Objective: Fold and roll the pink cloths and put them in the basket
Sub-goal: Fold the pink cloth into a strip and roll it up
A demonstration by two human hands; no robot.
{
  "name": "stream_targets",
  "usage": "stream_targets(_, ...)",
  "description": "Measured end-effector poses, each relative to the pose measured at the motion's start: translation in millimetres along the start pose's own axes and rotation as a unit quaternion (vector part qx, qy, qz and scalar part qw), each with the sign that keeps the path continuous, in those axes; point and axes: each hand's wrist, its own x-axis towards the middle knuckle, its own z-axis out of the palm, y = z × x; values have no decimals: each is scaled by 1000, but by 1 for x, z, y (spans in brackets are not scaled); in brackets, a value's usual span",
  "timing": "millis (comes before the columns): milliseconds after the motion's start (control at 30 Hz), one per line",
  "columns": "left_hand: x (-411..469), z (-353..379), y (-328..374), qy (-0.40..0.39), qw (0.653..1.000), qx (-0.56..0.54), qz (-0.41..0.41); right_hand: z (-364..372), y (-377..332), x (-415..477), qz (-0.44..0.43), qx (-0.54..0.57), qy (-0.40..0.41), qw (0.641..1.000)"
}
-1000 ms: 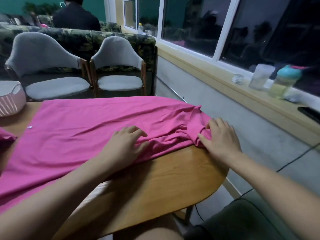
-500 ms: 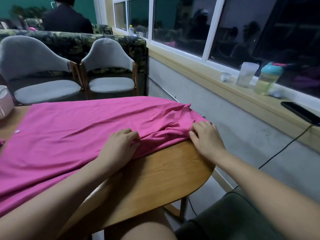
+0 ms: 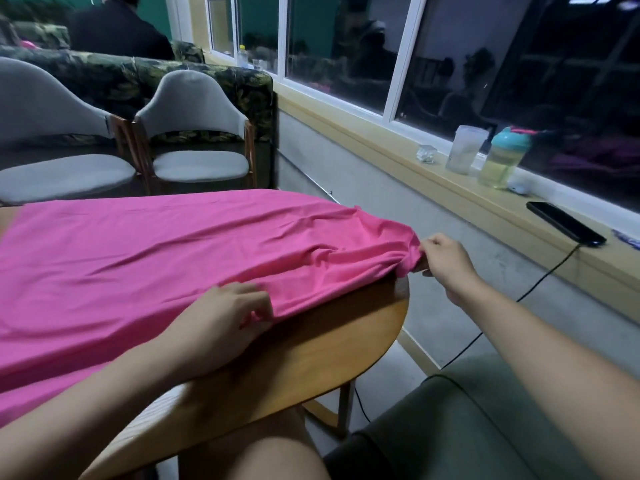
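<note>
Your left hand (image 3: 225, 322) pinches near edge of pink cloth (image 3: 173, 244), fingers curled on fold. Your right hand (image 3: 446, 259) grips cloth corner, just past end of table (image 3: 329, 344). Cloth lies spread over wooden table, wrinkly near right hand. Phone (image 3: 564, 223), bottle (image 3: 502, 161), cup (image 3: 464, 150) on window ledge (image 3: 381, 147).
</note>
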Motion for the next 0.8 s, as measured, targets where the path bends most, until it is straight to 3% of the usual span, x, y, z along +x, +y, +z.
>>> stream_targets(100, -5, 10, 2, -36, 999, -9, 10, 7, 16, -13, -5, -42, 1, 999)
stream_targets(167, -6, 13, 3, -25, 1000, -14, -3, 12, 25, -28, -87, -123, 44, 988)
stream_targets(267, -5, 17, 8, -6, 1000, -5, -8, 16, 35, -48, -293, -263, 137, 909)
stream_targets(333, -2, 23, 14, -1, 1000, 3, -10, 19, 40, -56, -327, -284, 112, 894)
stream_targets(667, 21, 51, 24, -9, 998, 17, -63, 31, 49, -36, -114, -277, 66, 952)
stream_targets(800, 21, 50, 22, -9, 997, 14, -76, 31, 51, -32, -107, -253, 55, 960)
